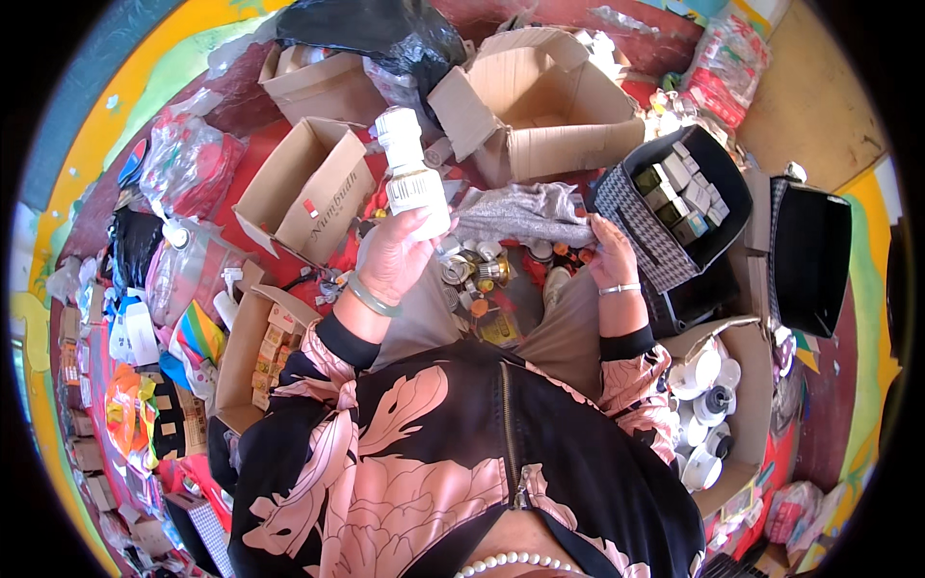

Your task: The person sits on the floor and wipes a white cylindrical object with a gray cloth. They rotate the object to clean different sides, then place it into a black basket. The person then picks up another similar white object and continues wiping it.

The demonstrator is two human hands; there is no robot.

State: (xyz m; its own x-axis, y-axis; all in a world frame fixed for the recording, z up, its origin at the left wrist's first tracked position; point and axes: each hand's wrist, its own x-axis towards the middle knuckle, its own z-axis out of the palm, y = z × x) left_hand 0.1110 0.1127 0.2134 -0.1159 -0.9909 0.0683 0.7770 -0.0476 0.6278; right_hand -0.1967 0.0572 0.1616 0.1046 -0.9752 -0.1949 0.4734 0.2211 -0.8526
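Note:
My left hand (393,258) is closed round the base of a white bottle (412,178) with a stepped white cap and printing on its side, held up and leaning slightly left. In my right hand (613,252) the fingers pinch the end of a grey knitted cloth (525,214). It stretches left towards the bottle, and I cannot tell whether the two touch. Between my knees, below the cloth, several small bottles and jars (482,275) lie in a jumble, partly hidden.
Cardboard boxes stand ahead: a small open one (332,212) and a larger one (568,149). A patterned bin (646,226) at the right holds small cartons. Beside my right elbow, a box (742,462) holds white containers. Another (236,385) at my left holds small orange boxes. Plastic bags (188,159) lie far left.

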